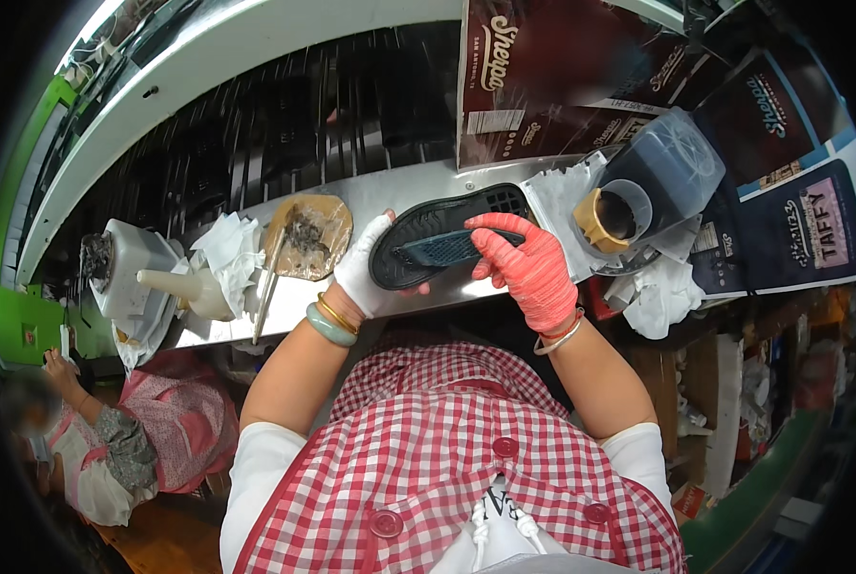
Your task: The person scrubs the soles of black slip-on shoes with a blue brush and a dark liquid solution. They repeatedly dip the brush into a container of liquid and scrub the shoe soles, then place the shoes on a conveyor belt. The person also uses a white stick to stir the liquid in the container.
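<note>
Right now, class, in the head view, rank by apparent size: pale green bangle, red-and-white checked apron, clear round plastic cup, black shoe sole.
1. Checked apron
2. Black shoe sole
3. Clear plastic cup
4. Green bangle

"How does the sole look?"
"Matt, rubbery — and the bluish strip over it looks rough."
"The red glove?"
"Cloth, wrinkled into rough ridges."
"And the counter?"
"Smooth, shiny metal — with a glossy clear plastic tub and crumpled paper."
</note>
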`<state>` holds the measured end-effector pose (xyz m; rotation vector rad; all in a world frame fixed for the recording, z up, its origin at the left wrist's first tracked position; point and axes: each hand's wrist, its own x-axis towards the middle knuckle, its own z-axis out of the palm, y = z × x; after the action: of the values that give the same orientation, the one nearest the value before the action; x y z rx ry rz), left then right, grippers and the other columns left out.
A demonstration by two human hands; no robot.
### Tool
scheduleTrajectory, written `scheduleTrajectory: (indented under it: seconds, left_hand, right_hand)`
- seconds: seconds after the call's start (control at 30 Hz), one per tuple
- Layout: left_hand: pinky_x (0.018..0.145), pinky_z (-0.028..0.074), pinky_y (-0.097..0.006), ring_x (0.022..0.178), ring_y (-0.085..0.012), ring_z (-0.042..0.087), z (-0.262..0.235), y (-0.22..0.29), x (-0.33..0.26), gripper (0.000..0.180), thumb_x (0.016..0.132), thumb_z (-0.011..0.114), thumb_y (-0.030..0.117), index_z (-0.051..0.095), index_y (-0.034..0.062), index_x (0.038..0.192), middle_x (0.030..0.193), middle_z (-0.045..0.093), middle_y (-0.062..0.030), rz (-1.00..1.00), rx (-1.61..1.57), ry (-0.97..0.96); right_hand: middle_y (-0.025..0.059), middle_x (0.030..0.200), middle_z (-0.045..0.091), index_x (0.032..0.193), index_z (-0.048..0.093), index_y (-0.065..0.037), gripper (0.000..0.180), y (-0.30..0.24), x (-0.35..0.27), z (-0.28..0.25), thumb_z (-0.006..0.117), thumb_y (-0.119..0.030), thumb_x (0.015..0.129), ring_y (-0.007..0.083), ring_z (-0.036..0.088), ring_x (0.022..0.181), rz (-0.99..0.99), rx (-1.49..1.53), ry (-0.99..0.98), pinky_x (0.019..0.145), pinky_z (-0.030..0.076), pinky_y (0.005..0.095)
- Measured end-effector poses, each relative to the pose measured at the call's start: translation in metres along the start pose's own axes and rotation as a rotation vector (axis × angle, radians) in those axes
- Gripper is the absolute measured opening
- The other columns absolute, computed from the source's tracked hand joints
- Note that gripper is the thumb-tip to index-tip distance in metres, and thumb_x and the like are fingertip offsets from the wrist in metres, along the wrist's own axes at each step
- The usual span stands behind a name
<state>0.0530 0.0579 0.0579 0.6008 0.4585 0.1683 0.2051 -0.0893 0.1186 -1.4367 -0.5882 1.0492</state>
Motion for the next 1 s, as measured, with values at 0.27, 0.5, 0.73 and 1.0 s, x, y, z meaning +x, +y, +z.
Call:
scheduleTrajectory:
  seconds: [0.27, 0.5, 0.73, 1.0]
  left_hand:
    - [0.047, 0.052, -0.032, 0.062, -0.0295, 0.064, -0.005, -0.005, -0.004, 0.053, 0.092, 0.035, 0.049, 0.053, 0.0064, 0.118, 0.095, 0.065, -0.0131, 0.059, -0.026, 0.048]
    - [0.08, 0.052, -0.042, 0.098, -0.0257, 0.061, 0.018, 0.012, -0.046, 0.045, 0.093, 0.044, 0.034, 0.047, 0.0014, 0.124, 0.115, 0.058, -0.0148, 0.339, 0.006, -0.187]
    - [0.065, 0.053, -0.033, 0.09, -0.0242, 0.063, 0.104, 0.077, -0.055, 0.069, 0.086, 0.043, 0.058, 0.042, 0.0037, 0.129, 0.109, 0.058, -0.0134, 0.779, 0.218, -0.21]
    - [0.083, 0.049, -0.038, 0.097, -0.0295, 0.058, 0.191, 0.149, 0.029, 0.036, 0.091, 0.053, 0.029, 0.051, -0.0001, 0.112, 0.108, 0.057, -0.0167, 0.49, 0.032, -0.072]
  right_hand:
    - [0.0032, 0.074, 0.063, 0.101, 0.064, -0.001, 0.023, -0.001, -0.004, -0.017, 0.062, -0.016, 0.083, 0.0076, 0.059, 0.059, -0.212, -0.112, 0.176, 0.051, 0.043, 0.0195]
    - [0.0067, 0.083, 0.063, 0.104, 0.06, -0.002, 0.023, -0.014, -0.02, -0.019, 0.062, -0.016, 0.087, 0.0115, 0.061, 0.061, -0.543, 0.43, 0.339, 0.051, 0.044, 0.0188]
    - [0.0041, 0.086, 0.061, 0.105, 0.057, -0.007, 0.025, -0.026, -0.033, -0.025, 0.063, -0.023, 0.087, 0.0117, 0.058, 0.058, -0.798, 0.594, 0.586, 0.049, 0.04, 0.0186]
    - [0.0073, 0.101, 0.062, 0.107, 0.059, -0.006, 0.021, -0.005, -0.037, -0.028, 0.06, -0.014, 0.088, 0.0135, 0.063, 0.072, -0.924, 0.274, 0.614, 0.06, 0.048, 0.0222]
